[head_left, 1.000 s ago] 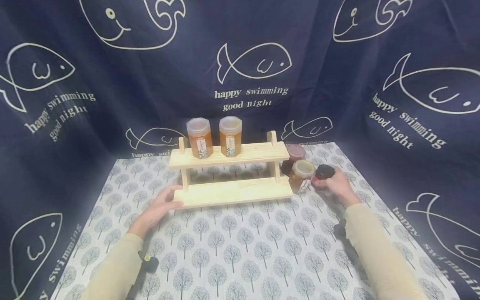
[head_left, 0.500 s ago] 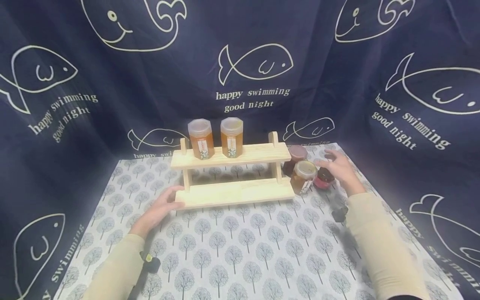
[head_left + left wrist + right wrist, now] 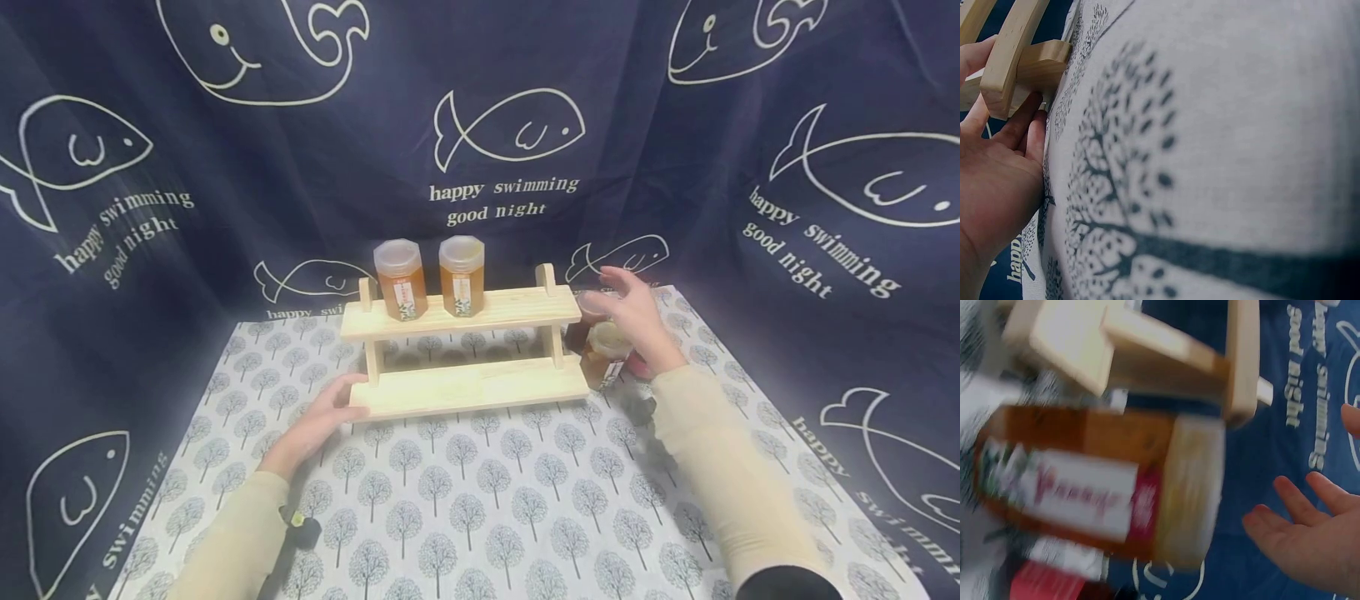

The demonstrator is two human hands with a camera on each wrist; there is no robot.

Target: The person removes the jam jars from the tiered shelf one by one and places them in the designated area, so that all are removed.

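My left hand (image 3: 322, 417) holds the left end of a two-tier wooden rack (image 3: 468, 390) by its lower board. In the left wrist view, thumb and fingers lie on either side of that board (image 3: 1007, 59). My right hand (image 3: 637, 321) hovers with loosely spread fingers over the jars right of the rack, holding nothing. Beneath it are a honey jar (image 3: 600, 367) with a pale lid and a dark reddish jar (image 3: 577, 335) behind. A small red jar (image 3: 639, 365) is mostly hidden by the hand. The right wrist view shows the honey jar (image 3: 1085, 487) blurred, apart from the fingers.
Two octagonal honey jars (image 3: 400, 287) with frosted lids stand on the left part of the upper board. A tree-print cloth (image 3: 465, 500) covers the table. Dark blue fish-print curtains (image 3: 502, 233) enclose the back and sides.
My right hand has let go of the small red jar, lifted off it, and moved left over the taller jars. The left hand stays on the rack.
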